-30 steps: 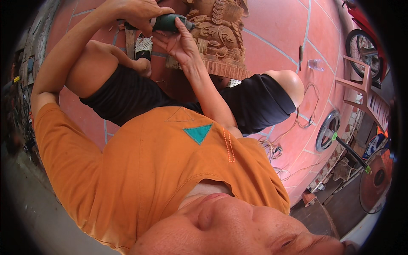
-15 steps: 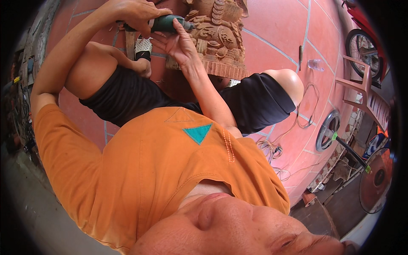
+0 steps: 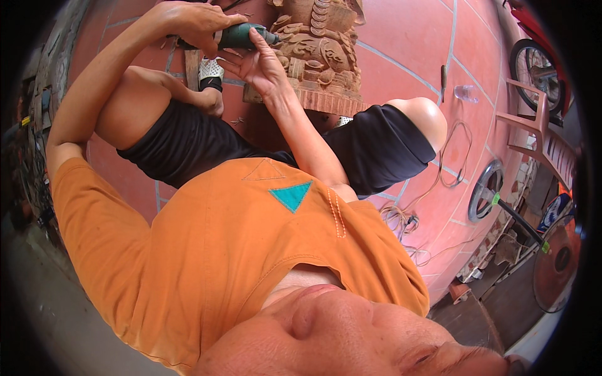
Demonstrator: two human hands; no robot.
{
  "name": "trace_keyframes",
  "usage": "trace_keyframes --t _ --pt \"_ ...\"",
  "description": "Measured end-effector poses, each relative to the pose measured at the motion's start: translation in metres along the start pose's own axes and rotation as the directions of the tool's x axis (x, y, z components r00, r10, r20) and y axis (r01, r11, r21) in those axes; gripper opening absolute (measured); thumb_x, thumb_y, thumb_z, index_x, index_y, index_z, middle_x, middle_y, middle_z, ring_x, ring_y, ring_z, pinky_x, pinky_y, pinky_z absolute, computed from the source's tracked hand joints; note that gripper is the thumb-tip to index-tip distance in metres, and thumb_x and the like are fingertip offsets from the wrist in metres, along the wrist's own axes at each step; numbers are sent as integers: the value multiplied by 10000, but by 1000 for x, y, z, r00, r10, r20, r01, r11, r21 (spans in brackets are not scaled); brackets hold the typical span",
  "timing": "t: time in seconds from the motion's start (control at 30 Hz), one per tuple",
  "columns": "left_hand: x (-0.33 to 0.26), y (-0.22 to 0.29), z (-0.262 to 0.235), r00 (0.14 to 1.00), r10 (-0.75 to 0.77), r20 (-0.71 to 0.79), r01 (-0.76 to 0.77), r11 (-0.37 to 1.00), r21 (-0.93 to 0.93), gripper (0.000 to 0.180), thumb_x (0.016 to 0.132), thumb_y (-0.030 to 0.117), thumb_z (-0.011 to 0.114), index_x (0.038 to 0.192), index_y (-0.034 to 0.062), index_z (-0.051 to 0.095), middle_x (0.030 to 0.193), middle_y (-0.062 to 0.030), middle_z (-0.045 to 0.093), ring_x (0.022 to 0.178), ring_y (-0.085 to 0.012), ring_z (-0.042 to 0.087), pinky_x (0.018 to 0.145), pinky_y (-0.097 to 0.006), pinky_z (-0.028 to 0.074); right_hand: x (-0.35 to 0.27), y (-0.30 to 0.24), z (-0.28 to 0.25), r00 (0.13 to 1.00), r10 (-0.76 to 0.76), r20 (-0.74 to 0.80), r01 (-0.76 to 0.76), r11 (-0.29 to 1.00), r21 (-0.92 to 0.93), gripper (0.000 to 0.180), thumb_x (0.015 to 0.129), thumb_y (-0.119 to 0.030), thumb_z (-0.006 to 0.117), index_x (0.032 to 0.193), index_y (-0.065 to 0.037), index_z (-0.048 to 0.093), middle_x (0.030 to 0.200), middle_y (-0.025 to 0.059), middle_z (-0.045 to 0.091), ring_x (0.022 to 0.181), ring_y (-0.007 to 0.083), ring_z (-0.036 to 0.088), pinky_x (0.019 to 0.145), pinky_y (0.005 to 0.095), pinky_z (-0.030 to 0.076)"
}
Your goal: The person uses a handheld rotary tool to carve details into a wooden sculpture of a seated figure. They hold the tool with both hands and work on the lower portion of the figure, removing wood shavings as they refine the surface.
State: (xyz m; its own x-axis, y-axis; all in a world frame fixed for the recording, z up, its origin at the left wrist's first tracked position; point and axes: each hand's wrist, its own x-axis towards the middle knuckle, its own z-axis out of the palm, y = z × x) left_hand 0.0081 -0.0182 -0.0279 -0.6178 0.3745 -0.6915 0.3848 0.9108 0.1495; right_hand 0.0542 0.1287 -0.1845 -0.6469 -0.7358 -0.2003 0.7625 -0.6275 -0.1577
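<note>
My left hand (image 3: 194, 25) is wrapped around the body of a dark green hand-held power tool (image 3: 241, 36) at the top of the view. The fingers of my right hand (image 3: 260, 62) rest under and against the tool's front end. The tool's tip points at a carved brown wooden statue (image 3: 320, 50) standing on the red tiled floor (image 3: 401, 69). I sit with my knees bent, in black shorts and an orange shirt, with the statue between my legs. The exact contact of the tip with the wood is hidden by my fingers.
A pink plastic chair (image 3: 533, 135) and a wheel (image 3: 533, 62) stand at the right. A clear plastic bottle (image 3: 465, 94) and a thin hand tool (image 3: 443, 75) lie on the tiles. Loose cables (image 3: 401, 219) trail beside my right knee. A floor fan (image 3: 555, 263) is at the lower right.
Both hands stay on the green tool at the statue. My right hand's fingers have shifted slightly along the tool's front end.
</note>
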Motion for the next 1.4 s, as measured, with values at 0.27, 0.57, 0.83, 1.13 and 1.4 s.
trace_keyframes --t 0.27,0.57,0.83,1.13,1.4 --pt "4 -14 10 982 134 -137 -125 990 71 931 645 193 729 1460 174 278 796 -175 658 753 -349 661 783 -421 515 -11 -5 16 1000 -14 -7 14 1000 -4 517 888 -375 650 1275 -83 469 1226 194 584 1169 368 551 1029 564 403" --pt "-11 17 -38 983 145 111 -148 989 20 801 759 295 725 1403 66 306 934 -271 637 880 -407 632 770 -452 489 -14 -12 14 999 -37 -4 37 999 -6 483 902 -373 633 1265 -97 476 1232 189 583 1164 363 556 1029 566 406" --pt "35 -56 38 981 193 19 -193 963 190 787 757 309 736 1369 37 323 920 -276 639 881 -415 632 764 -456 490 -14 -7 16 1000 -16 -1 16 1000 14 458 904 -374 630 1241 -93 500 1199 183 608 1146 356 570 1022 563 412" --pt "-2 9 -24 989 142 44 -145 988 60 814 721 292 735 1383 67 319 870 -246 649 827 -395 648 795 -450 488 -12 -12 8 1000 -23 -10 23 1000 4 491 905 -387 627 1265 -87 480 1208 188 600 1147 366 570 1022 552 415" --pt "9 4 0 991 101 -85 -93 992 86 897 686 282 740 1452 189 283 869 -189 673 793 -373 659 952 -451 451 -14 -10 8 1000 -26 -17 26 1000 -4 514 896 -395 636 1269 -81 475 1211 192 595 1138 368 575 1017 554 421"
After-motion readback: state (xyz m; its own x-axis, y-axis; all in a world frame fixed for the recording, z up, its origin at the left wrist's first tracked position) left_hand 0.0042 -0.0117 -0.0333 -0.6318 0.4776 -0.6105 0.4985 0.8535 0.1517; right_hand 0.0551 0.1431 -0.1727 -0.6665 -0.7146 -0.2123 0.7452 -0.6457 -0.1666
